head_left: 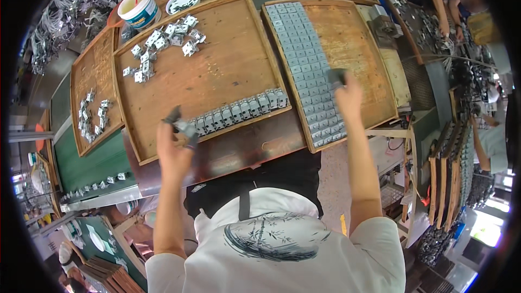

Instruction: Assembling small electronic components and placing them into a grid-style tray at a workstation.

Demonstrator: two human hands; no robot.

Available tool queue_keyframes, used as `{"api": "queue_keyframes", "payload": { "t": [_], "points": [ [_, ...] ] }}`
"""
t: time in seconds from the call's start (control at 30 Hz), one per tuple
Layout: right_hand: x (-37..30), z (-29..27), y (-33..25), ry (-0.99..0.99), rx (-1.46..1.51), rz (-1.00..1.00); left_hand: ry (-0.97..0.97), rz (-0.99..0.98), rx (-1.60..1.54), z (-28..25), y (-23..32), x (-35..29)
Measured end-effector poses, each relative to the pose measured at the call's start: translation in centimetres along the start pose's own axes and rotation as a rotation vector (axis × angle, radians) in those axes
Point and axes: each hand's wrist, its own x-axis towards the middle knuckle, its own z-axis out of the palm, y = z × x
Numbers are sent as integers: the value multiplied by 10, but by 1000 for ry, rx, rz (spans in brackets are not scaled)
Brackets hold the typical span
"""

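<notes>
My left hand, dark covers on its fingertips, is closed around a small silvery metal housing. It is at the left end of a row of similar metal housings along the near edge of a wooden tray. My right hand, with dark fingertip covers too, is over the right edge of a dense grid of grey metal blocks in a second wooden tray. Its fingers are pressed together, and whatever is between them is hidden.
Loose housings lie scattered at the far side of the left tray. Behind stand a white bucket and a white bowl of small parts. A smaller tray holds more housings at left. At far right a co-worker's hands handle parts.
</notes>
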Motion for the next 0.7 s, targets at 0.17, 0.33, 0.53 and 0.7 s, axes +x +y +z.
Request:
{"api": "queue_keyframes", "payload": {
  "t": [0.17, 0.33, 0.53, 0.7],
  "points": [
    [42, 4, 76, -137, -211, 250, -284, -449, -96, -35, -108, 11],
    [51, 9, 100, -180, 240, 287, -519, -430, -448, -17, -122, 26],
    [54, 3, 85, -100, 465, 517, -543, -171, -288, -24, -92, 23],
    [33, -16, 58, 40, 677, 357, 77, -138, 318, -85, -117, -12]
  ]
}}
